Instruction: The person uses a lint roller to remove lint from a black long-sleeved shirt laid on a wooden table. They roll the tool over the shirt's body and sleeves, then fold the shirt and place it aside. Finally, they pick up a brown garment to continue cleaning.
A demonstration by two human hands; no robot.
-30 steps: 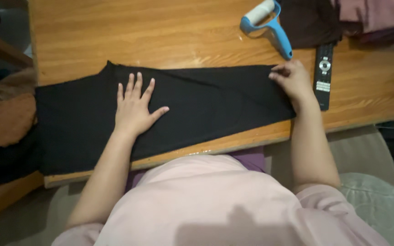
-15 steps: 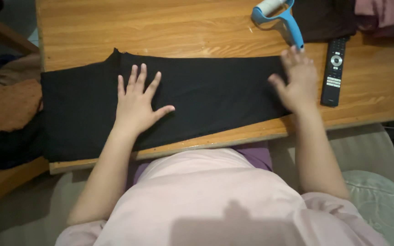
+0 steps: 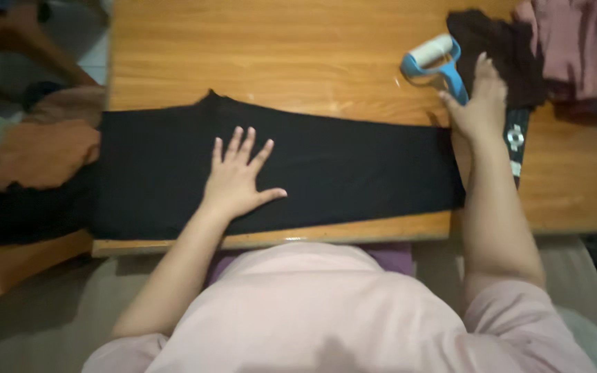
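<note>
1. Head view: long black fabric garment [image 3: 340, 173] lies flat across the near part of the orange-brown wooden table [image 3: 257, 62], running left to right. Its left end hangs past the table's left edge.
2. Left hand [image 3: 238, 181]: palm down on the black garment, left of its middle. Fingers spread wide and flat, pressing the cloth, gripping nothing.
3. Right hand [image 3: 479, 107]: at the garment's right end, over the handle of the blue-framed lint roller with white roll [image 3: 435, 62]. Fingers extended, loosely together, open. Hand covers the lower handle; cannot tell whether it actually has hold of it.
4. Lint roller lies on the table just beyond the garment's far right corner, roll end pointing far-right.
5. Black remote control [image 3: 517, 141] sits just right of the right wrist, partly hidden by the forearm.
6. Dark brown crumpled cloth [image 3: 502, 41] is at the far right, just beyond the right hand's fingertips. Mauve-pink folded clothes [image 3: 582, 41] are stacked right of it.
7. Orange-brown bundle of fabric [image 3: 43, 152] lies off the table's left side, next to the hanging end of the black garment.
8. Person's pink shirt [image 3: 326, 311] fills the near centre.
</note>
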